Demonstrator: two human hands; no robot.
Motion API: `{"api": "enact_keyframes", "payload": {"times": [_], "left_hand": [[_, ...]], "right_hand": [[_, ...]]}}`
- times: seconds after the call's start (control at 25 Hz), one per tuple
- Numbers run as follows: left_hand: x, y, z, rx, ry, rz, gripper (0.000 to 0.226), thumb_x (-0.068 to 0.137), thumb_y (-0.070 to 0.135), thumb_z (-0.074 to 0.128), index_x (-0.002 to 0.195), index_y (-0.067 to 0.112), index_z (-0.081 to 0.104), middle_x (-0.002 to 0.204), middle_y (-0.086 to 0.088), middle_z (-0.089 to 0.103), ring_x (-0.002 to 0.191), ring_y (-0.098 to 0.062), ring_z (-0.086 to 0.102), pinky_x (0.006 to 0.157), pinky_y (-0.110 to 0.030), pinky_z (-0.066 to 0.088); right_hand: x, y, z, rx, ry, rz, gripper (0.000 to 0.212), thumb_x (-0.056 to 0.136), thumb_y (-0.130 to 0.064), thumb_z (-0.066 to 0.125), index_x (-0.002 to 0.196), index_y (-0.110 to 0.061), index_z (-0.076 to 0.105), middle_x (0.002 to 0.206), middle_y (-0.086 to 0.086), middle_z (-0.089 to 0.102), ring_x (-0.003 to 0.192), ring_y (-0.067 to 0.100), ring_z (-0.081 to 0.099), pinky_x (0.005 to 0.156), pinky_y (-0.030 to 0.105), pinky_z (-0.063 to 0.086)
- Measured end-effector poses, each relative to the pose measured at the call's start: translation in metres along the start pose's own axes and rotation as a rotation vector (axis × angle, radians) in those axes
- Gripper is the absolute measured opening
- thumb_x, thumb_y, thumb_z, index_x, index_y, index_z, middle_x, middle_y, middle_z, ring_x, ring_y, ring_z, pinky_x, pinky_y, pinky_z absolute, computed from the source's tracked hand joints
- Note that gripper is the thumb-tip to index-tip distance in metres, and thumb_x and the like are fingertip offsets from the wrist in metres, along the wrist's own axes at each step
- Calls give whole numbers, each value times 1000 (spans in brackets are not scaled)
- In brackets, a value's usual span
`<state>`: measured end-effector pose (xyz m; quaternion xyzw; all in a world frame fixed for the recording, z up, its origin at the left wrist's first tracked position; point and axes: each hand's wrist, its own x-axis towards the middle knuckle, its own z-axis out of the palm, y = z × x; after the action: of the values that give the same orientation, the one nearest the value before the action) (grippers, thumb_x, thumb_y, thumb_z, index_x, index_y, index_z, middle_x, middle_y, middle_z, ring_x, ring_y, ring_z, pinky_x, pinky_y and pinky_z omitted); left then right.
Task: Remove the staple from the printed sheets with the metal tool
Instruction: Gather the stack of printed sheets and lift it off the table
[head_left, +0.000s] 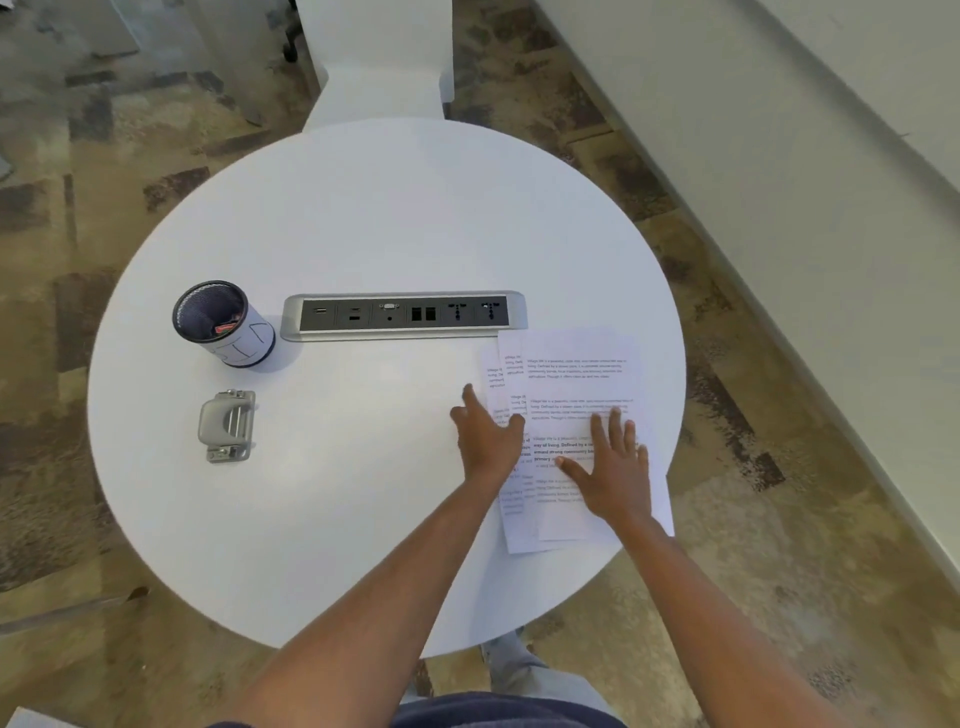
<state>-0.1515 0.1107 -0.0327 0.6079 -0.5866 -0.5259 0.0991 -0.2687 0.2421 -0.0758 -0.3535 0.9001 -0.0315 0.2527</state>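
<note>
Nearest us, two bare forearms reach up from 6 o'clock over the round white table (363, 218). Our right hand (613, 467) lies flat, fingers spread, palm down on the sheets (576, 374), gripping nothing. Our left hand (488, 439) rests open at the sheets' left edge, fingers partly on the paper, holding nothing. The sheets, fanned and slightly offset, sit at 3 o'clock on the table, their top corner touching the socket strip (402, 316) at centre. We cannot make out a staple. The grey metal tool (227, 426) lies at 9 o'clock, well apart from both hands. A mesh cup (223, 325) stands just beyond it, at 10 o'clock, something red inside.
</note>
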Motion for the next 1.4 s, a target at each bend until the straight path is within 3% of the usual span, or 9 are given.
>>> {"api": "enact_keyframes", "payload": {"times": [0.24, 0.48, 0.64, 0.72, 0.84, 0.92, 1.08, 1.28, 1.4], "left_hand": [[8, -10, 6, -304, -62, -54, 55, 72, 28, 80, 119, 19, 53, 113, -1, 68, 96, -18, 67, 82, -36, 58], [15, -13, 3, -80, -46, 103, 36, 75, 9, 76, 110, 9, 68, 110, -9, 72, 93, -23, 69, 80, -33, 57], [21, -8, -16, -230, -205, 66, 35, 75, 10, 79, 108, 12, 69, 106, -7, 73, 93, -21, 69, 85, -34, 56], [21, 0, -31, -343, -308, 77, 36, 71, 12, 83, 104, 16, 70, 103, -4, 74, 96, -21, 70, 88, -38, 55], [19, 11, -51, -440, -417, 115, 38, 68, 12, 84, 103, 12, 71, 103, -9, 75, 97, -28, 71, 82, -38, 58], [17, 16, -64, -448, -495, 151, 44, 68, 14, 84, 110, 10, 69, 108, -11, 74, 99, -30, 70, 82, -41, 58], [10, 16, -87, -372, -496, 235, 50, 70, 13, 84, 116, 13, 65, 114, -8, 72, 104, -24, 69, 88, -42, 57], [10, 26, -127, -311, -438, 366, 39, 73, 13, 81, 109, 19, 68, 111, -6, 73, 100, -23, 70, 85, -43, 58], [10, 41, -150, -318, -428, 478, 39, 73, 14, 81, 107, 29, 69, 111, 1, 73, 102, -19, 69, 85, -37, 58]], "right_hand": [[-9, -14, 11, 20, 14, -96, 89, 91, -64, 45, 157, -19, 6, 166, 6, -9, 153, 28, -8, 122, 47, 1], [-12, -23, 2, 199, -9, -213, 77, 94, -54, 51, 154, -16, 24, 165, 3, 15, 153, 24, 10, 123, 43, 12], [-3, -2, -41, 642, 193, 48, 81, 84, -49, 70, 147, -11, 37, 155, 8, 37, 142, 26, 37, 116, 45, 32], [6, 13, -62, 900, 5, 130, 88, 78, -46, 77, 148, -13, 37, 152, 7, 42, 138, 25, 44, 115, 48, 35], [11, 20, -77, 1204, -435, 22, 65, 75, -30, 82, 132, -11, 58, 135, 11, 63, 122, 28, 62, 110, 51, 43], [8, 12, -80, 1278, -551, -31, 58, 73, -16, 82, 127, -10, 62, 129, 13, 67, 116, 30, 66, 100, 50, 52], [3, -27, -87, 1216, -393, -116, 40, 75, -8, 81, 113, -13, 71, 116, 10, 74, 105, 29, 71, 83, 40, 61], [-2, -71, -115, 1036, -301, -281, 37, 78, -10, 80, 108, -28, 70, 112, -2, 76, 101, 19, 73, 84, 37, 60], [-4, -89, -133, 985, -241, -366, 35, 81, -16, 78, 102, -43, 71, 108, -16, 75, 99, 6, 71, 82, 24, 59]]}}
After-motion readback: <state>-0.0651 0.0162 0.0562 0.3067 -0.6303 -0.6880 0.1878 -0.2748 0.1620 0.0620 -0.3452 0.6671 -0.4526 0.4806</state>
